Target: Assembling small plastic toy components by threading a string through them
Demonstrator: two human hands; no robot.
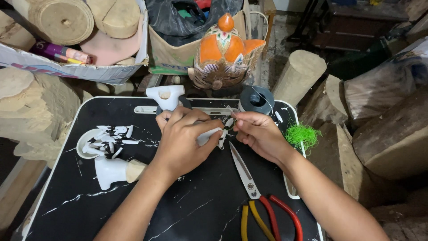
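Note:
My left hand (182,142) is closed around a small white carved piece (208,135) over the middle of the black marbled tray table (133,196). My right hand (258,132) pinches a thin thread and touches the tip of that white piece. The thread runs up toward a dark spool (257,99) at the tray's far edge. Small white petal-shaped pieces (226,126) show between my two hands.
A white dish (84,147) of several white slivers sits at left, with a white-painted wooden part (113,171) below it. Long scissors (243,172) and red and yellow handled pliers (267,218) lie at front right. A green fibre tuft (302,135), an orange painted mask (225,51), wood blocks and boxes surround the tray.

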